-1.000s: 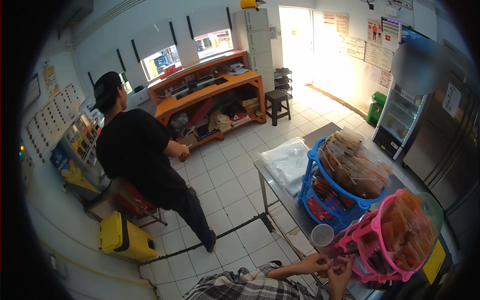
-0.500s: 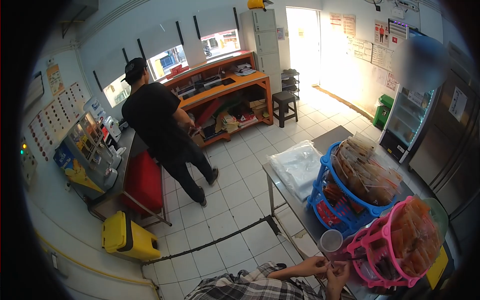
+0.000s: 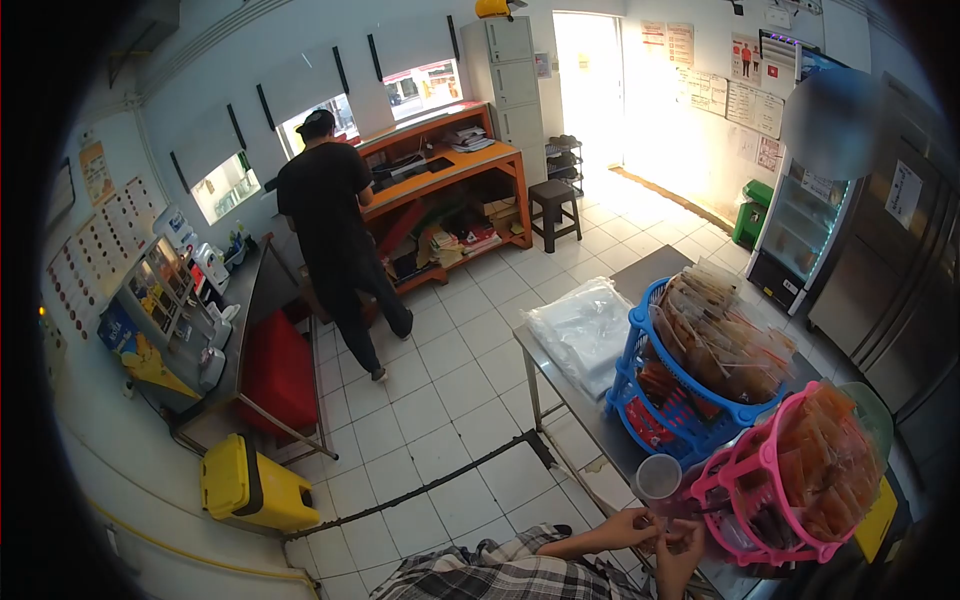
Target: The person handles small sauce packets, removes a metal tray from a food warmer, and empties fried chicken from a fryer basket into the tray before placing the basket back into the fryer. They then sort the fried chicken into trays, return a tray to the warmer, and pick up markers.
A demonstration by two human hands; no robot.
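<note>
Pink basket (image 3: 768,470), open lattice sides, filled with orange packets (image 3: 825,465)

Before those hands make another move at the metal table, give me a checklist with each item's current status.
1. Left hand and right hand both visible, close together by the metal table: ok.
2. Item at the fingertips identified: cannot tell, too small.
3. Clear cup out of the hands' way: not ok, it is right beside them.
4. Packets kept below the rims of the blue basket and pink basket: not ok, they stick out above both.
5. Clear plastic bags away from the hands: ok, beyond the blue basket.
6. Co-worker away from the table: ok, over by the orange desk.
</note>
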